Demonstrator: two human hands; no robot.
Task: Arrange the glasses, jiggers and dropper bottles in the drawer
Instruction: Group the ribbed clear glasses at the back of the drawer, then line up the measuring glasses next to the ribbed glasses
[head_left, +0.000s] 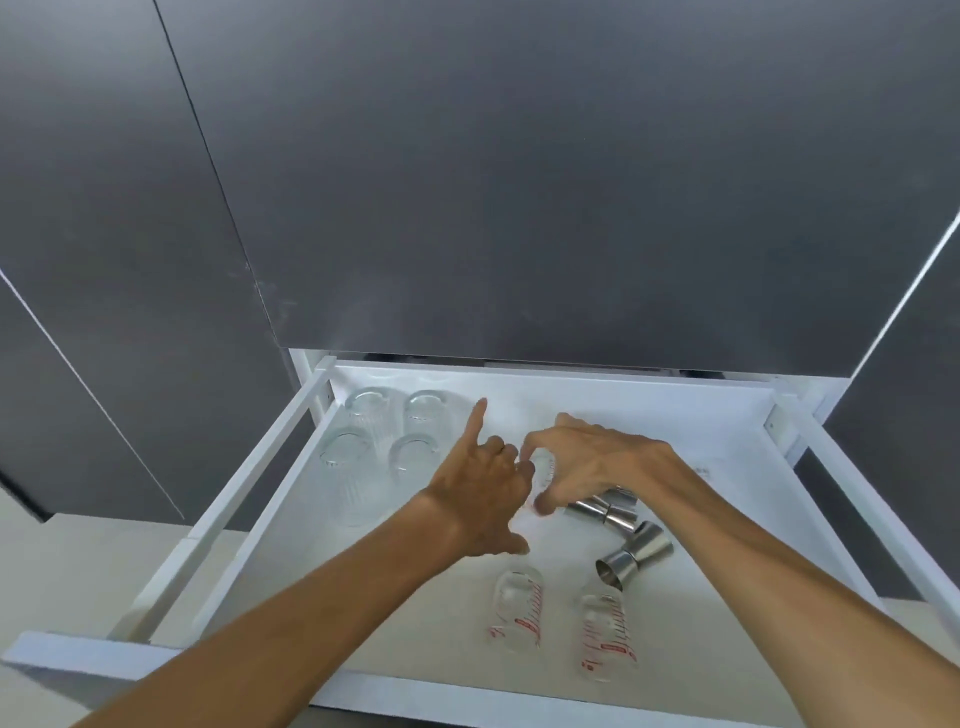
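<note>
The white drawer (613, 395) is pulled open below me. Several clear ribbed glasses (349, 451) stand in two rows at its back left. Two clear measuring glasses with red marks (517, 610) (608, 636) sit near the front. Steel jiggers lie on their sides at centre right, one (635, 555) loose and others (605, 508) partly under my right hand. My right hand (592, 462) curls around a small clear glass (544, 470) in the drawer's middle. My left hand (483, 488) hovers beside it, index finger stretched toward the back, holding nothing that I can see.
Dark grey cabinet fronts (519, 182) rise above and on both sides of the drawer. White drawer rails (270, 457) run along the left and right. A pale floor or counter (78, 571) shows at lower left.
</note>
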